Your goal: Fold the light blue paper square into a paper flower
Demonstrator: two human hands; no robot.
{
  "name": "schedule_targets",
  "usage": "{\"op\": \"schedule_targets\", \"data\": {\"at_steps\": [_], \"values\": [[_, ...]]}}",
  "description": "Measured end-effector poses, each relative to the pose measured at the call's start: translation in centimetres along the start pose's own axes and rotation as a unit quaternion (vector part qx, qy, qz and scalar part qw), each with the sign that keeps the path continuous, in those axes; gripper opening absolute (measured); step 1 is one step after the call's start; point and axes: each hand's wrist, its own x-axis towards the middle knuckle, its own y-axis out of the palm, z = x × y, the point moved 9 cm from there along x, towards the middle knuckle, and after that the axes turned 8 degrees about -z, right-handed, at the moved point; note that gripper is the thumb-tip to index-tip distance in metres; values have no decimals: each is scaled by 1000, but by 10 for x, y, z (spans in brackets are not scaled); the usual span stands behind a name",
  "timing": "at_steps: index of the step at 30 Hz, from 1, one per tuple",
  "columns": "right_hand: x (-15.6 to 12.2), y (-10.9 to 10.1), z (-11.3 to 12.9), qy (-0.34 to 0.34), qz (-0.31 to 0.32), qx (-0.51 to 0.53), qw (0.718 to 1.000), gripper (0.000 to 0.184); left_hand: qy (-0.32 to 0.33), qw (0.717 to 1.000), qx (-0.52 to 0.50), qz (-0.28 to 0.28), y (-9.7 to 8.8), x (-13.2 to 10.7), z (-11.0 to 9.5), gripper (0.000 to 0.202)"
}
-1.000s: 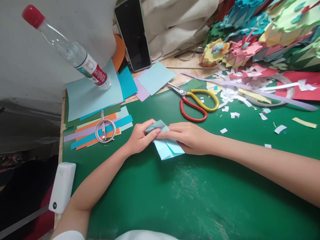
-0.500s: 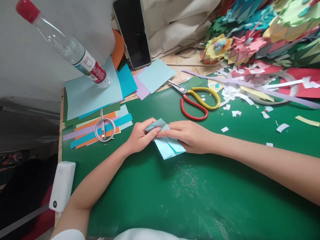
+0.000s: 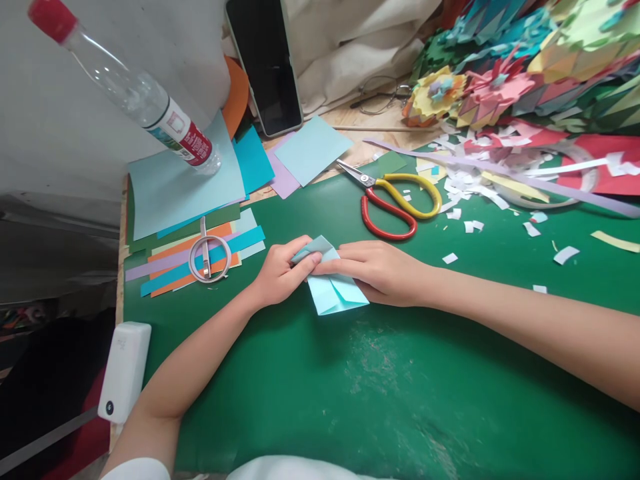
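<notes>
A folded light-blue sheet of paper (image 3: 336,295) is held between both hands over the green tabletop (image 3: 280,387). My left hand (image 3: 284,270) pinches its upper left part, the thumb lying on top. From the other side my right hand (image 3: 383,272) grips it, with the index finger stretched across the paper towards the left thumb and the other fingers partly hidden behind. Folded flaps show at the paper's lower end, with a slit between them. Beyond the hands lie scissors (image 3: 395,200) with one red and one yellow handle, blades pointing away to the left.
Coloured paper strips (image 3: 165,270) lie at left under a tape roll (image 3: 210,260). Behind them a bottle (image 3: 170,127) stands on paper sheets (image 3: 185,193). A phone (image 3: 265,67) leans at the back. Paper scraps (image 3: 475,180) and folded paper flowers (image 3: 495,87) fill the right. A white power bank (image 3: 125,373) sits at the left edge.
The lower end of the folded paper has swung slightly to the left and up, and its flaps face me more. Both hands keep nearly the same place and grip.
</notes>
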Motion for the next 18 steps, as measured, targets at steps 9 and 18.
{"op": "schedule_targets", "data": {"at_steps": [9,18], "values": [[0,-2,1,-14,-25,45,999,32,6,1000,6,13,2,0,-1,28],[1,-10,2,-14,-57,57,997,30,-14,998,-58,3,3,-1,3,19]]}}
